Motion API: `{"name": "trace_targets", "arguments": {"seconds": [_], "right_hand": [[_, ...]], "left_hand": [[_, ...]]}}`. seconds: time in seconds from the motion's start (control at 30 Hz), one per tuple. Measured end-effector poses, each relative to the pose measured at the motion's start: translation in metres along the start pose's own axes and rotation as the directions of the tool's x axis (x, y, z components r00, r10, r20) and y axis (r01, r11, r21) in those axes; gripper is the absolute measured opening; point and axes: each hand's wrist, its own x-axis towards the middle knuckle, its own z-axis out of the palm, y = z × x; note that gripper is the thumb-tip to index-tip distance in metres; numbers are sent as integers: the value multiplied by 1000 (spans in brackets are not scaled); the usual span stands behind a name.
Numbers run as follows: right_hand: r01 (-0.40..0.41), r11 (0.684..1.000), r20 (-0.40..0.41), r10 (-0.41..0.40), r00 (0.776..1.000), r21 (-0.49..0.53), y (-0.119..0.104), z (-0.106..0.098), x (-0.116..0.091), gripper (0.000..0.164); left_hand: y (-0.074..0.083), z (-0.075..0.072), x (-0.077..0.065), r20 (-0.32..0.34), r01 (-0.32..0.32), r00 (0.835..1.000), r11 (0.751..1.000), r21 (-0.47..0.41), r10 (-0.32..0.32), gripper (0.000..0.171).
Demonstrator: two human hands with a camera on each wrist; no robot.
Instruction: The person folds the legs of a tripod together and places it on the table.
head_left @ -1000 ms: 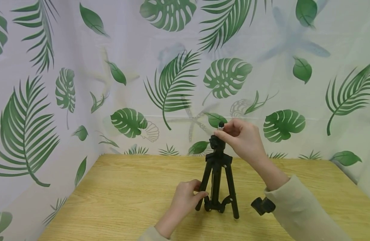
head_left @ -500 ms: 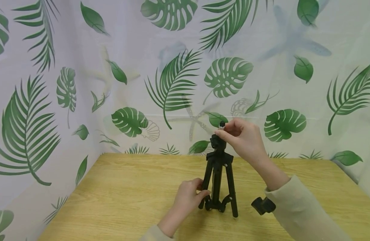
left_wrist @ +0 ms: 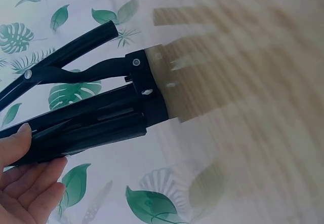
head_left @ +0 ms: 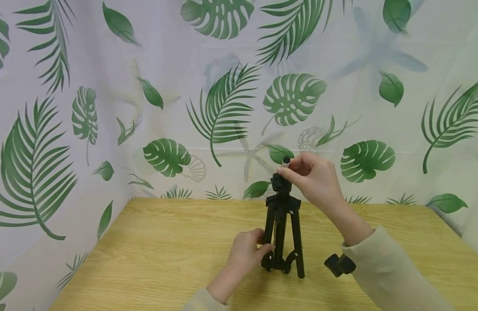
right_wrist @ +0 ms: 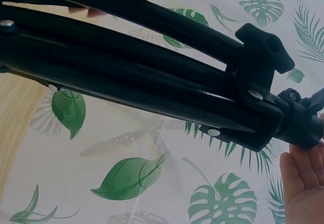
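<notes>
A small black tripod [head_left: 279, 229] is upright in the head view, its feet low over the table; whether they touch it I cannot tell. My left hand [head_left: 244, 252] pinches the tripod's left leg [head_left: 269, 222] low down, with that leg close to the centre column. The right leg [head_left: 297, 242] slants slightly outward, joined to the column by a curved brace. My right hand [head_left: 317, 177] pinches the silvery post under the black tip [head_left: 286, 160] at the top. Up close in the left wrist view, the lower hub [left_wrist: 147, 87] shows its braces.
The wood-grain table [head_left: 165, 246] spreads around the tripod. Behind it hangs a leaf-print curtain [head_left: 231, 172]. A small black double-ended piece [head_left: 340, 264] is beside my right sleeve [head_left: 387, 263].
My left hand has moved right, swinging the left leg inward toward the column. The right leg's foot has also come slightly inward. My right hand stays on the top post.
</notes>
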Motion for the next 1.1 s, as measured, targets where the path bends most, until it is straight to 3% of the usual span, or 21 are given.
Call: {"name": "trace_targets", "arguments": {"seconds": [0.5, 0.73, 1.1], "right_hand": [[-2, 1000, -14, 2, 1000, 14, 1, 5, -1, 16], [-21, 1000, -14, 21, 1000, 6, 1, 4, -1, 19], [-64, 998, 51, 63, 997, 14, 7, -14, -6, 34]], "left_hand": [[-1, 0, 4, 51, 21, 999, 999, -37, -19, 13], [-2, -1, 7, 72, 19, 997, 1000, -9, -18, 15], [-2, -1, 10, 89, 37, 995, 999, -2, -37, 16]]}}
